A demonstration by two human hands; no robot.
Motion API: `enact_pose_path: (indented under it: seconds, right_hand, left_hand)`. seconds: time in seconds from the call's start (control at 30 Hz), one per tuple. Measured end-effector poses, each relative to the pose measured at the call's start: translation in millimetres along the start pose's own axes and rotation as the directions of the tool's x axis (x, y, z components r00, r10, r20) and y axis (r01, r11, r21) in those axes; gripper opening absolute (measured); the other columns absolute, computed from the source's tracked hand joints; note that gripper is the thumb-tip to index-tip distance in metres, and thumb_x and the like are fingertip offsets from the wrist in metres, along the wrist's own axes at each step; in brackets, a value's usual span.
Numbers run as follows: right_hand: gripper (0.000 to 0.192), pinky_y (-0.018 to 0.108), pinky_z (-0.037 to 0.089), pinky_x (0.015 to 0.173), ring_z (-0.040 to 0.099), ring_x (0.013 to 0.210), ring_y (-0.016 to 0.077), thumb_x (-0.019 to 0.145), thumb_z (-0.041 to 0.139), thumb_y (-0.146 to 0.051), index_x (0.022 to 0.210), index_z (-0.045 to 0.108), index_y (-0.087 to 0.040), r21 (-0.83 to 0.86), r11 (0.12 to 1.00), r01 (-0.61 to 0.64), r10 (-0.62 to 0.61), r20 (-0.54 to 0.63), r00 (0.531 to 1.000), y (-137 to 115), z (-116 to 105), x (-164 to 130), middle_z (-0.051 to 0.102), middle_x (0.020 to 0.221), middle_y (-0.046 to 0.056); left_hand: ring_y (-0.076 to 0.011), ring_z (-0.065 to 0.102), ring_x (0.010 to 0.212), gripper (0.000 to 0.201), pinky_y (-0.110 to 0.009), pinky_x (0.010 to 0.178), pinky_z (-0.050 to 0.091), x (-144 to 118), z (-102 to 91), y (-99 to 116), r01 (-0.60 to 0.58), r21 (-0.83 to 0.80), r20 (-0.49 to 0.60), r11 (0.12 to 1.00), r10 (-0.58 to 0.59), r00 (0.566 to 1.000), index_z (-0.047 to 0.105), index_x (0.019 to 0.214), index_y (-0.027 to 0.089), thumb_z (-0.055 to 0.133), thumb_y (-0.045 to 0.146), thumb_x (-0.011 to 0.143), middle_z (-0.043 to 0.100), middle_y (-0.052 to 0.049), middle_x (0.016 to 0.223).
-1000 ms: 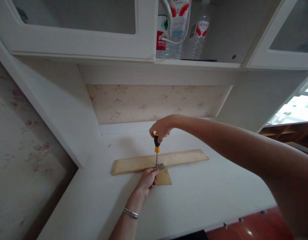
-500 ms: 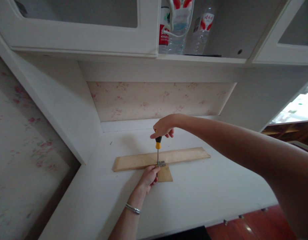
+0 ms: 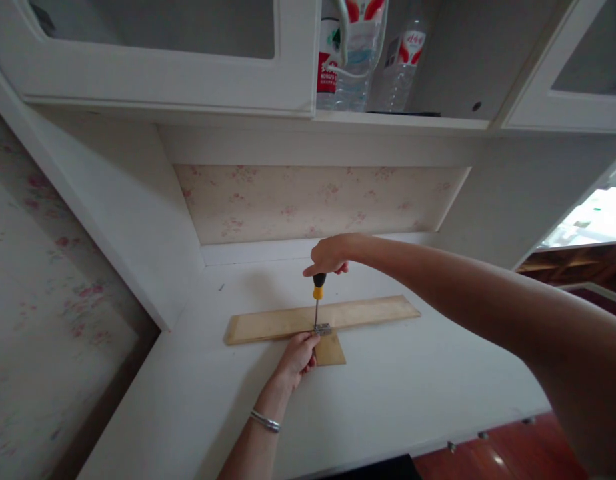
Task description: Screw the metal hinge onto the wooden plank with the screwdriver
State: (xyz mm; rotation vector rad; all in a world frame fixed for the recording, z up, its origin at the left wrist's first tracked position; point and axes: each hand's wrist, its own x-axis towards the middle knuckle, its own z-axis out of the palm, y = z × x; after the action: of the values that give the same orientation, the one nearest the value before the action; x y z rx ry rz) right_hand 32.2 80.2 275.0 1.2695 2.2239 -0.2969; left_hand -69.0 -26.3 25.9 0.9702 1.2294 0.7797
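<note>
My right hand [image 3: 332,253] is closed around the black-and-yellow handle of a screwdriver [image 3: 318,292], gripping it from above. The shaft points nearly straight down, its tip at a small metal hinge [image 3: 324,329]. That hinge lies where a long wooden board [image 3: 268,325] meets a short wooden board [image 3: 332,352]. My left hand [image 3: 296,357] pinches the short board's left edge, thumb close to the hinge; its fingertips are partly hidden. Whether the tip sits in a screw is too small to tell.
Both boards lie on a white desktop [image 3: 413,380] under a white cabinet [image 3: 163,80]. Plastic bottles [image 3: 401,73] stand on the open shelf above. A white side panel [image 3: 128,193] rises at the left. Past the desktop's front edge is a red surface [image 3: 498,453].
My right hand has rotated slightly and dipped a little with the screwdriver. The left hand and both boards stay in nearly the same place.
</note>
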Motion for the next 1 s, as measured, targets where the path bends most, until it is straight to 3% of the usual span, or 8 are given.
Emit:
enact_pose_path:
  seconds: [0.2,0.4,0.53,0.6,0.73,0.83,0.93,1.0]
  right_hand:
    - [0.044,0.027,0.046,0.054,0.057,0.058,0.0148,0.077,0.063,-0.046,0.104,0.059,-0.012,0.038,0.995,0.097,-0.100,0.060,0.993,1.4,-0.5,1.7,0.060,0.075,0.005]
    - [0.060,0.033,0.043,0.054,0.055,0.054,0.0177,0.085,0.039,-0.062,0.081,0.062,-0.007,-0.034,0.999,0.012,-0.013,-0.021,1.000,3.3,-0.2,2.7,0.058,0.067,0.010]
    - [0.038,0.029,0.043,0.054,0.054,0.056,0.0151,0.082,0.056,-0.044,0.104,0.059,-0.013,-0.012,0.994,0.105,-0.105,0.005,0.994,1.5,-1.8,-5.4,0.059,0.074,0.006]
    - [0.046,0.028,0.045,0.054,0.055,0.059,0.0145,0.077,0.064,-0.042,0.114,0.054,-0.017,0.040,0.990,0.133,-0.134,0.036,0.990,0.5,-3.2,-9.2,0.059,0.077,0.004]
    - [0.057,0.032,0.045,0.055,0.057,0.059,0.0183,0.081,0.049,-0.063,0.097,0.061,-0.010,0.048,0.999,0.009,-0.012,0.055,0.998,-0.5,-3.9,-7.7,0.059,0.073,0.009]
    - [0.055,0.032,0.044,0.055,0.055,0.057,0.0182,0.085,0.044,-0.060,0.087,0.063,-0.008,-0.023,1.000,0.004,-0.004,0.007,1.000,0.7,-3.4,-4.4,0.058,0.070,0.010]
    - [0.039,0.028,0.044,0.055,0.056,0.059,0.0155,0.080,0.059,-0.042,0.105,0.059,-0.012,-0.019,0.996,0.086,-0.086,0.026,0.996,1.6,-4.2,-5.8,0.060,0.077,0.006]
    - [0.047,0.028,0.045,0.056,0.057,0.060,0.0155,0.076,0.065,-0.041,0.114,0.055,-0.016,0.001,0.995,0.103,-0.103,0.037,0.994,1.0,-5.1,-7.3,0.060,0.080,0.005]
  left_hand:
    - [-0.0053,0.037,0.038,0.023,-0.019,0.036,0.016,0.4,-0.3,1.0,0.008,-0.022,0.003,1.000,-0.008,1.000,0.054,0.078,0.015,0.053,0.038,0.074,0.043,0.006,0.050]
    - [-0.0061,0.035,0.036,0.026,-0.020,0.037,0.018,0.3,-0.2,0.2,0.001,-0.004,0.009,1.000,-0.001,1.000,0.054,0.078,0.016,0.053,0.042,0.076,0.043,0.006,0.046]
    - [-0.0057,0.038,0.038,0.024,-0.020,0.037,0.018,1.7,-0.5,-1.1,-0.012,0.004,0.001,1.000,0.012,1.000,0.054,0.077,0.015,0.054,0.040,0.076,0.044,0.006,0.048]
    - [-0.0056,0.039,0.038,0.023,-0.020,0.037,0.019,2.6,-0.5,-2.0,-0.022,0.013,-0.004,1.000,0.022,1.000,0.054,0.077,0.015,0.054,0.038,0.077,0.044,0.006,0.049]
    - [-0.0058,0.039,0.037,0.024,-0.019,0.037,0.018,4.1,-0.1,-5.0,-0.029,0.050,0.003,0.998,0.029,1.000,0.055,0.079,0.015,0.052,0.039,0.080,0.044,0.006,0.047]
    - [-0.0060,0.038,0.037,0.024,-0.019,0.038,0.019,5.1,-0.2,-6.8,-0.026,0.079,0.003,0.997,0.026,1.000,0.056,0.082,0.015,0.050,0.038,0.082,0.045,0.006,0.046]
    - [-0.0058,0.038,0.036,0.024,-0.019,0.037,0.019,6.0,-0.4,-7.5,-0.026,0.099,-0.004,0.995,0.026,1.000,0.056,0.083,0.014,0.049,0.038,0.083,0.045,0.006,0.046]
    - [-0.0058,0.038,0.036,0.025,-0.019,0.037,0.020,6.3,-0.3,-7.6,-0.027,0.105,-0.006,0.994,0.028,1.000,0.057,0.082,0.014,0.049,0.038,0.082,0.045,0.006,0.046]
